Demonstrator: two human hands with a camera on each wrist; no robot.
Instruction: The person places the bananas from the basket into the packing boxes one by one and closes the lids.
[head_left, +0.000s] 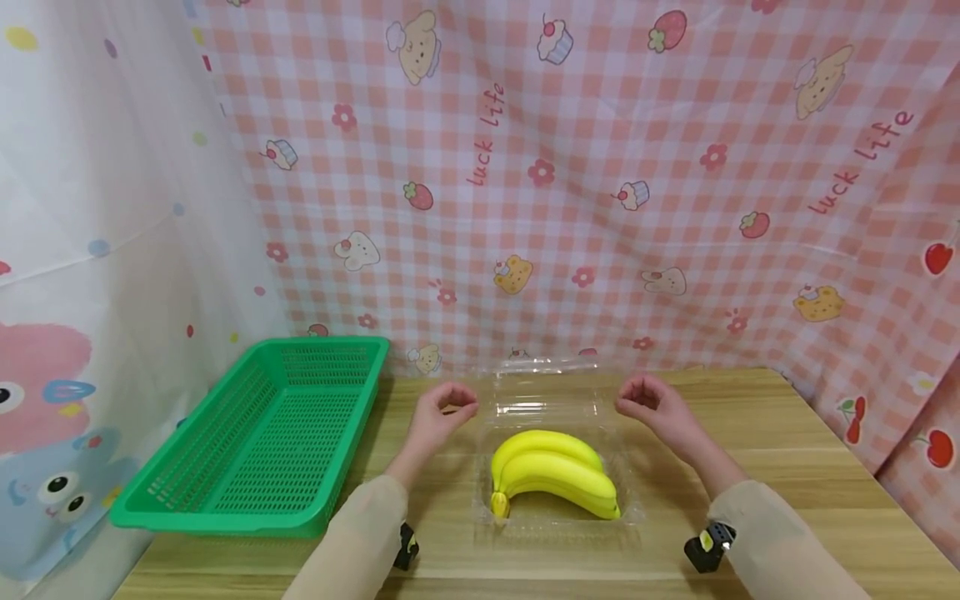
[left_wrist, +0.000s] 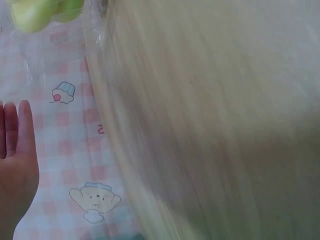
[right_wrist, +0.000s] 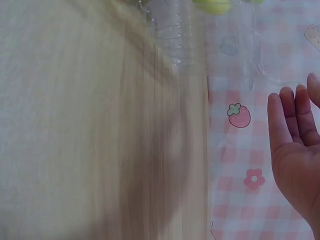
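A bunch of yellow bananas (head_left: 555, 471) lies in the base of a clear plastic clamshell box (head_left: 633, 512). The box's transparent lid (head_left: 547, 400) is raised at the back. My left hand (head_left: 442, 412) is by the lid's left edge, its fingers extended in the left wrist view. On the other side, my right hand (head_left: 656, 412) is by the lid's right edge, with mostly straight fingers (right_wrist: 278, 120) in the right wrist view. Whether the fingertips touch the lid is hard to tell. Neither hand visibly grips anything.
At the left of the wooden table (head_left: 787, 517) stands a green plastic basket (head_left: 330, 492) with slotted walls. A pink checked cloth (head_left: 600, 233) hangs behind the table, and a white printed cloth (head_left: 135, 275) hangs at the left.
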